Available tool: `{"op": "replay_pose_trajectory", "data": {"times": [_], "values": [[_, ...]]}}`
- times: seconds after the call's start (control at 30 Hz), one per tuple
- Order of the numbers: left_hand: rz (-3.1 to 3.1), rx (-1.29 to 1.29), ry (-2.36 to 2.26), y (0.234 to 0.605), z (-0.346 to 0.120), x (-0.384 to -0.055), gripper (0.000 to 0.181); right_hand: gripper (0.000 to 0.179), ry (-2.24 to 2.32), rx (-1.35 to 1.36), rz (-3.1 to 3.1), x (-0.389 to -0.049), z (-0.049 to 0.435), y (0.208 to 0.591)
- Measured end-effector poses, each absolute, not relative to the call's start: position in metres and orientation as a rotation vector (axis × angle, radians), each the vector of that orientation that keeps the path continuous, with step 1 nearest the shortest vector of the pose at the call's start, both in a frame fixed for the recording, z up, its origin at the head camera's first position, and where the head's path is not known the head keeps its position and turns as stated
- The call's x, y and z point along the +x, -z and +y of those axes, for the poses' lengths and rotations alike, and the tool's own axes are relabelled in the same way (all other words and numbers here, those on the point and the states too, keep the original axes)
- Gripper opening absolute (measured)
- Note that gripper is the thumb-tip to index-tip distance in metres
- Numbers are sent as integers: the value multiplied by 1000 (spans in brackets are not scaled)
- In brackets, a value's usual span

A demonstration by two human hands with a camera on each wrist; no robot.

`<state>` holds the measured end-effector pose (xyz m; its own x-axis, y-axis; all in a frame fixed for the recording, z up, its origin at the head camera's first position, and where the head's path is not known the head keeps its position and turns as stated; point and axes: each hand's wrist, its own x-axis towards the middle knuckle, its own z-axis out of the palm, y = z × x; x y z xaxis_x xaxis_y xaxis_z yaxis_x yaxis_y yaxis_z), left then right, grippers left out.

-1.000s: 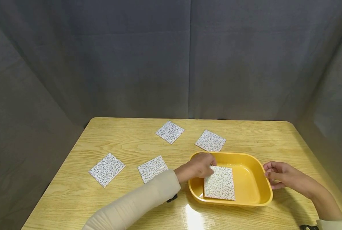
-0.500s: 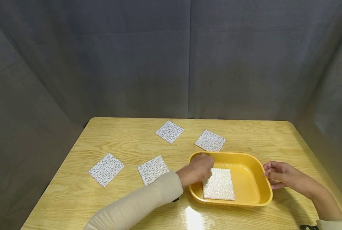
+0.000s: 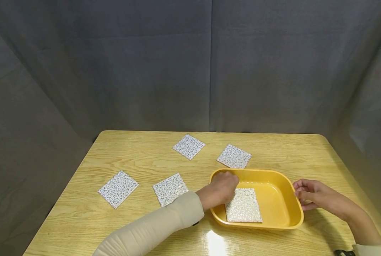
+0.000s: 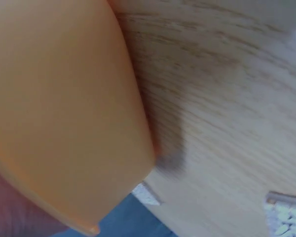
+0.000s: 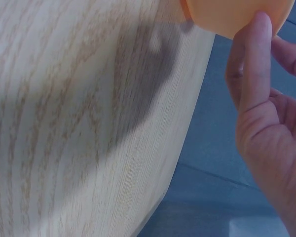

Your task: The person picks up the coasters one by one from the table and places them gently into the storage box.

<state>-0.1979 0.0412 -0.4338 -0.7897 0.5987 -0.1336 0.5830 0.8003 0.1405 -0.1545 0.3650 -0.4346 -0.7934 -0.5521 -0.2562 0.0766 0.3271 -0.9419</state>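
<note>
A yellow plastic tray (image 3: pixel 281 225) stands on the table, and a white patterned square tile (image 3: pixel 243 206) lies inside its left half. My left hand (image 3: pixel 222 188) reaches over the tray's left end with curled fingers at the tile's upper left corner, holding it there; the fingertips are hidden. In the left wrist view the tray's outer wall (image 4: pixel 69 108) covers most of that hand (image 4: pixel 19 212). At the tray's right end, my right hand (image 3: pixel 315 195) touches the outside with loosely bent fingers. The right wrist view shows a fingertip of that hand (image 5: pixel 271 108) against the tray (image 5: pixel 227 15).
Similar tiles lie flat on the wooden table (image 3: pixel 145 149): one at far left (image 3: pixel 118 189), one by the left forearm (image 3: pixel 169 189), one at the back (image 3: pixel 188 146) and one behind the tray (image 3: pixel 234 156). Grey curtains (image 3: pixel 145 71) surround the table.
My left hand has turned over and lowered the tile, which now lies flatter in the tray and has shifted slightly left. The right hand and the tray have not visibly moved.
</note>
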Motion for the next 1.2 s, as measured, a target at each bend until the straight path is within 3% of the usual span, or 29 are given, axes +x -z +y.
{"op": "replay_pose_trajectory", "data": {"times": [0.33,0.63,0.87,1.2], "values": [[2796,927,-488,389,20,-204,16,25,1488,-400,2057,-156,365,434],[2905,658,-960,353,-23,-259,24,24,1502,-423,2045,-155,366,433],[2905,318,-1009,371,-67,-299,39,25,1480,-375,2069,-154,364,433],[2923,118,-702,412,-107,-324,61,24,1488,-387,2065,-152,362,432]]}}
